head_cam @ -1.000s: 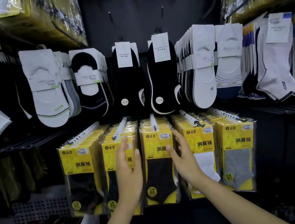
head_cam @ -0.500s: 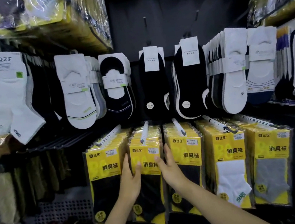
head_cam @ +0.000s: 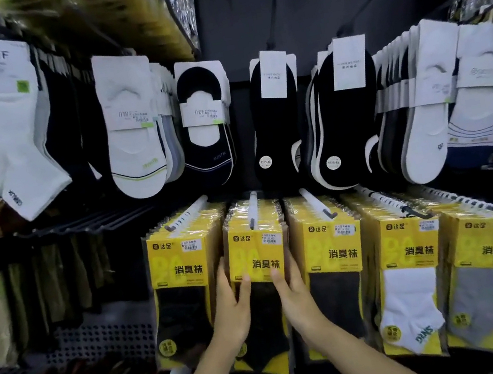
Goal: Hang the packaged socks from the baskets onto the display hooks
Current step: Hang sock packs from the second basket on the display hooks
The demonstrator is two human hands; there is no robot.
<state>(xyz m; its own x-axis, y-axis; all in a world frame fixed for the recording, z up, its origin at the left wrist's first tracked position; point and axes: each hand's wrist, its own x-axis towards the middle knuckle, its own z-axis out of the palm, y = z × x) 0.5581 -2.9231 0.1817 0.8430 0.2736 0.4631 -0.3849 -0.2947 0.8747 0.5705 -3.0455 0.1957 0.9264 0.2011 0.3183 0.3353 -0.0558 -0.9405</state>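
Dark shop wall, hooks in rows: carded loose socks (head_cam: 133, 134) hang above, and yellow packaged socks hang below in five stacks side by side. We work at the second stack (head_cam: 258, 250) from the left, which hangs on its hook (head_cam: 254, 210).

Step in hand, as we judge it: seating and squaring packs already hung, not carrying a new one. Neither hand holds a loose pack.

Left hand (head_cam: 232, 311): fingers straight and together, slid along the stack's left side in the gap beside the first stack (head_cam: 179, 264), thumb laid on the front face.

Right hand (head_cam: 296, 300): mirror of it, fingers flat along the right side next to the third stack (head_cam: 331, 247), thumb on the front. Both hands press inward. We see no pinch.

Hook tip shows just ahead of the front pack, so little room seems left.

Next move likely calls for letting go, reaching down to the perforated basket (head_cam: 100, 339) at lower left, and lining up a pack's hang hole with a hook tip. We cannot make out the basket's contents.
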